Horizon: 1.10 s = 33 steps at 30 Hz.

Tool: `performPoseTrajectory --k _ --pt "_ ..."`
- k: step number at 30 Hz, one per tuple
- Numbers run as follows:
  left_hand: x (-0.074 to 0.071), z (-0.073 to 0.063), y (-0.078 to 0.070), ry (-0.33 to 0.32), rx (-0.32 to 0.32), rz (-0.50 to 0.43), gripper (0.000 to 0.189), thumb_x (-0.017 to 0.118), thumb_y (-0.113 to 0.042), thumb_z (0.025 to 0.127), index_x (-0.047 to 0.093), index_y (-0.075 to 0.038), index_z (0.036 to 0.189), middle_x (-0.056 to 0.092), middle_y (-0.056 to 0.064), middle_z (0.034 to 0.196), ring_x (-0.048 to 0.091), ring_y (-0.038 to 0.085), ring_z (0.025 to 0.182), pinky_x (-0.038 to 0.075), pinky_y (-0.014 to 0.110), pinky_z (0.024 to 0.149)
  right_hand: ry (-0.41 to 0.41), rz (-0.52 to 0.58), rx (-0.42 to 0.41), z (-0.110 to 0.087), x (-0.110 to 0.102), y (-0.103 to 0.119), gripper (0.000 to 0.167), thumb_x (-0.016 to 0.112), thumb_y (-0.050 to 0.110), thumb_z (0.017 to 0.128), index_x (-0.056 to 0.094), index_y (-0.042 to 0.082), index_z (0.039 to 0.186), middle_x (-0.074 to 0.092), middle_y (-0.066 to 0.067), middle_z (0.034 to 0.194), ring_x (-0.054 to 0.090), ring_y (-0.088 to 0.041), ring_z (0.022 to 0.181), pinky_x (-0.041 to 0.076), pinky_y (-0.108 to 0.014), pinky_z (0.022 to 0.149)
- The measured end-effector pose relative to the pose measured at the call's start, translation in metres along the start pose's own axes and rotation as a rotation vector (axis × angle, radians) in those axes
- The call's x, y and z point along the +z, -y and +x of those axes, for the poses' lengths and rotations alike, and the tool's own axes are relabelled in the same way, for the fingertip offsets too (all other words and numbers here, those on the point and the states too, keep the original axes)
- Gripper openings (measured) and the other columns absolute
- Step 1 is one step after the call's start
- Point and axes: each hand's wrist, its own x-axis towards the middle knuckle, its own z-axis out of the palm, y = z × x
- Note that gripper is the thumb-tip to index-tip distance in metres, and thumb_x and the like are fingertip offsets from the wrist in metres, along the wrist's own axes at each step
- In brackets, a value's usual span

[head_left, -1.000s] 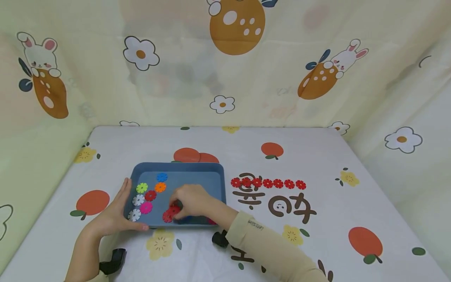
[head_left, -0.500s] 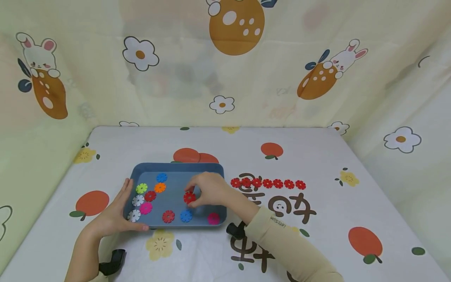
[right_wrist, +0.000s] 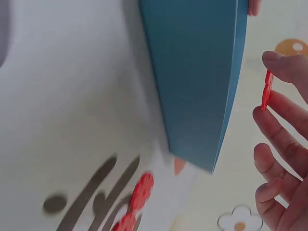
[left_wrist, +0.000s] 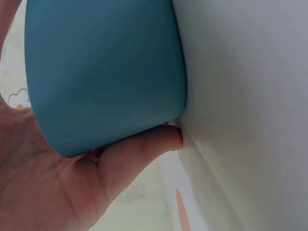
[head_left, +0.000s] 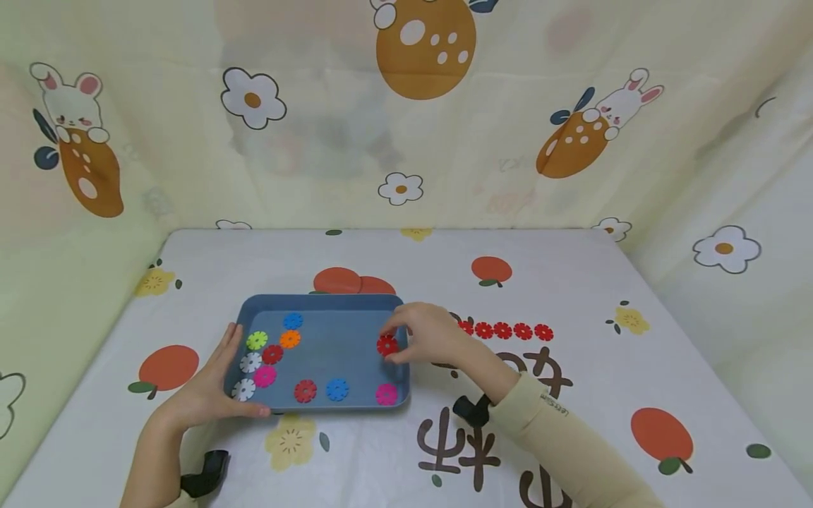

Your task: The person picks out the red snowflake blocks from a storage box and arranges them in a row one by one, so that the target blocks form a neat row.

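Observation:
At the right side of a blue-grey tray (head_left: 343,302), my right hand (head_left: 435,335) pinches a red snowflake disc (head_left: 387,345) between thumb and fingertips, held above the tray. In the right wrist view this red disc (right_wrist: 267,90) shows edge-on, beyond the tray's outer wall (right_wrist: 192,82). My left hand (head_left: 203,384) holds the tray's near left corner, thumb along the front and fingers along the left side. The left wrist view shows the thumb (left_wrist: 139,154) against the tray's outer wall (left_wrist: 106,77). Inside the tray lie several loose discs, among them a red disc (head_left: 305,391) and a blue disc (head_left: 338,389).
Right of the tray a row of red discs (head_left: 503,330) lies on the printed tablecloth (head_left: 571,282); my right hand hides its left end. More discs, including a pink disc (head_left: 387,394) and an orange disc (head_left: 290,339), lie in the tray. A patterned curtain (head_left: 317,141) hangs behind.
My right hand has lifted a red disc from the tray's near middle and carried it rightward to the right rim. The left hand and the tray have stayed in place.

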Motion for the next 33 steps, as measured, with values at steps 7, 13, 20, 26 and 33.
performPoseTrajectory --k 7,13,20,26,33 --pt "0.001 0.000 0.000 0.002 -0.010 0.000 0.127 0.084 -0.037 0.060 -0.004 -0.008 0.146 -0.011 0.020 0.150 0.002 0.046 0.133 0.029 0.065 0.091 -0.050 -0.007 0.098 -0.022 -0.011 -0.020 0.037 0.078 0.031 0.069 0.070 0.018 0.103 0.063 0.007 0.092 0.058 -0.015 0.087 0.047 -0.025 0.067" --pt "0.000 0.000 0.000 0.005 -0.010 0.003 0.125 0.084 -0.037 0.060 -0.002 -0.010 0.147 -0.011 0.019 0.150 0.003 0.047 0.132 0.030 0.065 0.091 -0.090 -0.003 0.153 -0.043 -0.021 -0.041 0.037 0.079 0.031 0.069 0.070 0.016 0.102 0.064 0.005 0.092 0.057 -0.018 0.085 0.047 -0.027 0.065" --pt "-0.001 -0.001 0.002 0.008 0.000 0.006 0.123 0.083 -0.038 0.061 0.000 -0.012 0.148 -0.011 0.018 0.151 0.004 0.047 0.132 0.031 0.066 0.090 -0.131 -0.007 0.200 -0.068 -0.031 -0.065 0.034 0.079 0.026 0.069 0.070 0.013 0.099 0.065 0.002 0.091 0.056 -0.020 0.083 0.047 -0.028 0.063" --pt "-0.001 0.000 0.001 0.006 0.001 0.010 0.123 0.083 -0.039 0.060 0.000 -0.013 0.148 -0.010 0.018 0.151 0.005 0.047 0.131 0.033 0.065 0.089 -0.160 -0.030 0.266 -0.090 -0.037 -0.089 0.035 0.079 0.023 0.070 0.069 0.010 0.101 0.066 -0.002 0.094 0.054 -0.021 0.075 0.045 -0.027 0.060" --pt "-0.001 0.000 0.001 0.005 -0.002 -0.004 0.124 0.083 -0.038 0.060 -0.001 -0.012 0.148 -0.009 0.019 0.150 0.004 0.047 0.132 0.033 0.065 0.089 -0.177 -0.073 0.341 -0.115 -0.043 -0.118 0.039 0.079 0.022 0.070 0.067 0.006 0.104 0.064 -0.009 0.092 0.052 -0.022 0.072 0.043 -0.026 0.054"
